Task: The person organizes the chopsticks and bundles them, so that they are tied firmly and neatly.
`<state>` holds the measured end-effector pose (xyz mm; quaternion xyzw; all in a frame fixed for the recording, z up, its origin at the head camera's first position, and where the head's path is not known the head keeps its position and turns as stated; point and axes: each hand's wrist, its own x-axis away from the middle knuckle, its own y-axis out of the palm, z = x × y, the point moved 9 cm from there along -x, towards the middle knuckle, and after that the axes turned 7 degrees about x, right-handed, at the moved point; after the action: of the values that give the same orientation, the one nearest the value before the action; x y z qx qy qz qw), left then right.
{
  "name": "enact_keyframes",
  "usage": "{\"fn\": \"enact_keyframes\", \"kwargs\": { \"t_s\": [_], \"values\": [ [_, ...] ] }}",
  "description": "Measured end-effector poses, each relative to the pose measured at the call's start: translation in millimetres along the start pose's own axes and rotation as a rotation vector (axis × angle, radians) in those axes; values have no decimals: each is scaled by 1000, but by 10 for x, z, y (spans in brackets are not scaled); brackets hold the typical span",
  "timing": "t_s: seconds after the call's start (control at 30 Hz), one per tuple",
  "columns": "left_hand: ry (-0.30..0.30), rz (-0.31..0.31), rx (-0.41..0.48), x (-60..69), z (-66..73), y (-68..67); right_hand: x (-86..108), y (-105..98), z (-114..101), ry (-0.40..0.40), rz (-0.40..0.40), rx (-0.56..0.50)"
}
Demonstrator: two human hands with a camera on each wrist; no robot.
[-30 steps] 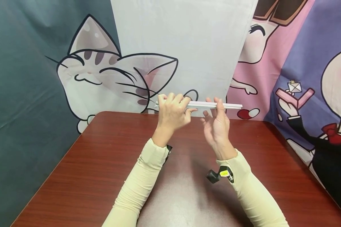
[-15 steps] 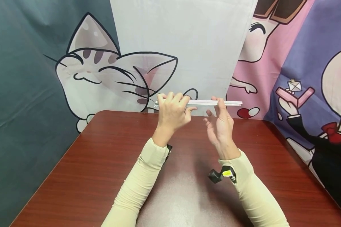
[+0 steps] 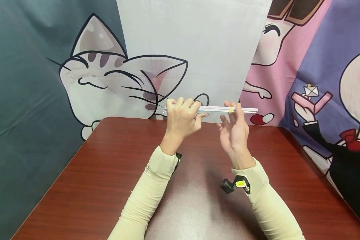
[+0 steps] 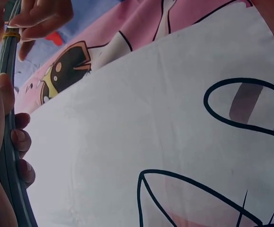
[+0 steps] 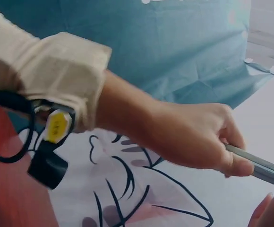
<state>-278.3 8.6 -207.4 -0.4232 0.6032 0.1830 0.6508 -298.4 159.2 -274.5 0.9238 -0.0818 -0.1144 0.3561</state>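
Observation:
A bundle of slim pale chopsticks (image 3: 213, 109) is held level above the far end of the table. My left hand (image 3: 183, 115) grips its left part, fingers over the top and thumb below; in the left wrist view the fingers (image 4: 21, 139) curl round the sticks. Toward the other end a yellow rubber band (image 3: 231, 110) encircles the bundle. Right beside that band, the thumb and forefinger of my right hand (image 3: 235, 131) pinch the bundle, while its other fingers stay loosely bent. The right wrist view shows the left hand (image 5: 189, 135) gripping the sticks.
Below the hands lies a reddish-brown wooden table (image 3: 108, 173). A cloth backdrop (image 3: 198, 36) with cartoon figures hangs behind its far edge. A black wrist camera (image 3: 228, 186) sits on the right sleeve.
My right hand has shifted slightly right along the bundle, and the yellow rubber band now shows beside its fingers. The left hand keeps its grip in place.

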Motion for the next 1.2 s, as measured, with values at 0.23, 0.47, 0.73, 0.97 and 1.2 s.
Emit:
{"fn": "enact_keyframes", "kwargs": {
  "t_s": [0.23,0.47,0.73,0.97,1.2],
  "values": [
    [10,-3,5,-9,73,16,43,114,111,22,2,49],
    [13,9,10,-1,88,13,40,167,175,19,-28,40],
    [11,11,5,16,65,1,29,105,105,-68,23,-4],
    [35,17,6,-15,155,0,88,315,263,-95,-59,-17],
    [18,-5,12,-5,91,-4,41,133,160,-79,21,-64]
  ]
}}
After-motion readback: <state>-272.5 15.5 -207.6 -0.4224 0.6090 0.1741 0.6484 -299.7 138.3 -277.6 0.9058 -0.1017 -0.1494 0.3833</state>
